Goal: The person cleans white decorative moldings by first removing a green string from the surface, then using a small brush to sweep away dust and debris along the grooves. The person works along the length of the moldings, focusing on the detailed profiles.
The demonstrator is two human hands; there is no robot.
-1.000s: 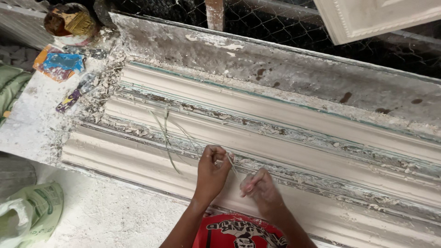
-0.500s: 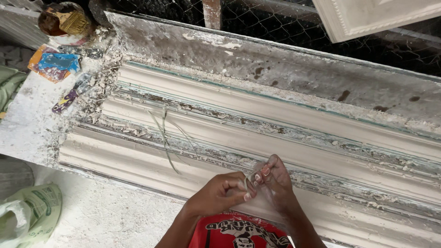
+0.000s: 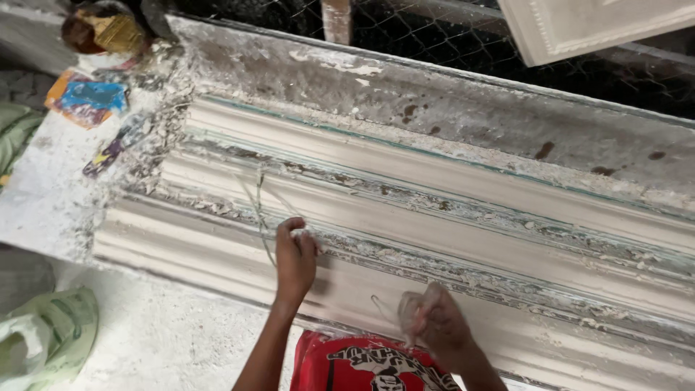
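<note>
Hands [image 3: 295, 261] (two) pinch one fibre strand [image 3: 259, 206].

The long moulding [image 3: 434, 195] is showing off-white with grey crusts and thin green edge lines. A red shirt [image 3: 362, 366] is showing a black-and-white print. A pale green bag [image 3: 51, 333] is lying near left.

Left hand [image 3: 295, 259] rests on the long white plaster moulding [image 3: 449, 217], fingers pinching thin pale fibre strands [image 3: 259, 199] that lie across its ridges. Right hand [image 3: 433, 324], blurred, grips more strands near the moulding's near edge. Green bag [image 3: 51, 333] lies near left.
</note>
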